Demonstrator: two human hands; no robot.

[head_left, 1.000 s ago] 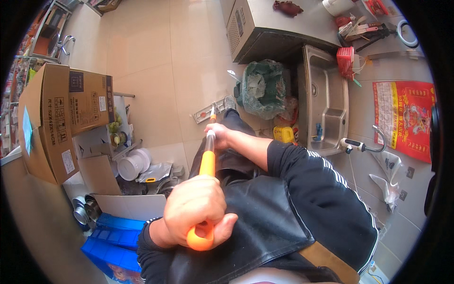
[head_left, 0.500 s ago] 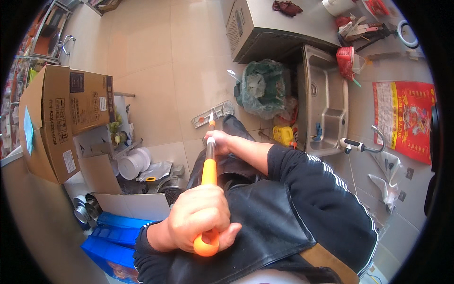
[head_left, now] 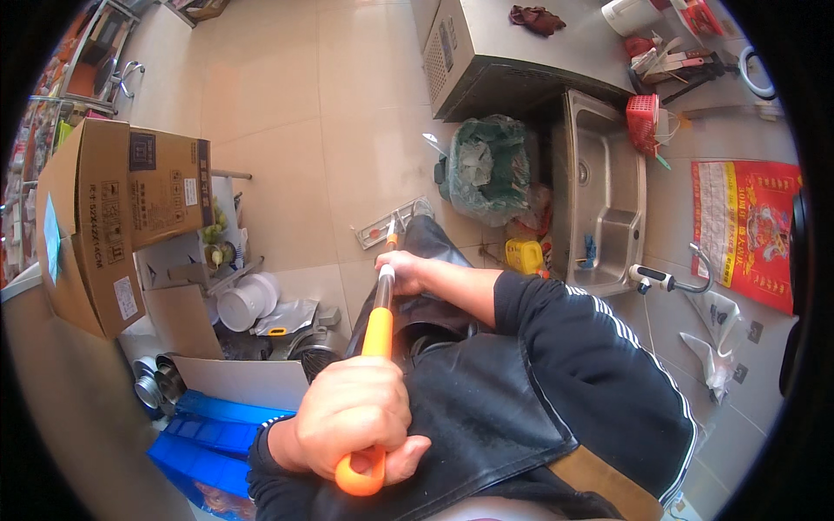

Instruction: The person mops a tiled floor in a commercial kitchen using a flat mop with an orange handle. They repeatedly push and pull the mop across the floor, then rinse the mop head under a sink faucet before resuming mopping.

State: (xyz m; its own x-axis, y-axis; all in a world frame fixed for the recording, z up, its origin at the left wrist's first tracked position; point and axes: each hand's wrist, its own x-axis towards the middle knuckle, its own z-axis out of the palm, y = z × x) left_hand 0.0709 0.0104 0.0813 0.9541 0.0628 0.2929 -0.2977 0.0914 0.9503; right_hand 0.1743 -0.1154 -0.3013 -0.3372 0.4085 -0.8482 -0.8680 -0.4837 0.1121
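Both my hands hold a flat mop with an orange and silver pole (head_left: 379,332). My left hand (head_left: 354,412) is wrapped round the orange grip at the top, close to my body, with the looped end (head_left: 360,476) sticking out below the fist. Farther down the pole, my right hand (head_left: 402,268) is closed round the shaft. The mop's flat rectangular head (head_left: 375,233) rests on the tiled floor ahead of my feet, its right end beside my shoe. A black apron (head_left: 469,395) covers my front.
Right of the mop stands a green bin (head_left: 445,178) with a clear liner, next to a steel sink (head_left: 645,187) and a yellow jug (head_left: 524,256). To the left are a large cardboard box (head_left: 165,200), white round tubs (head_left: 239,308) and a blue box (head_left: 187,447).
My left hand and the pole's top end have shifted slightly left and toward me. The mop head stays on the floor near my shoe. The whole view has shifted a little.
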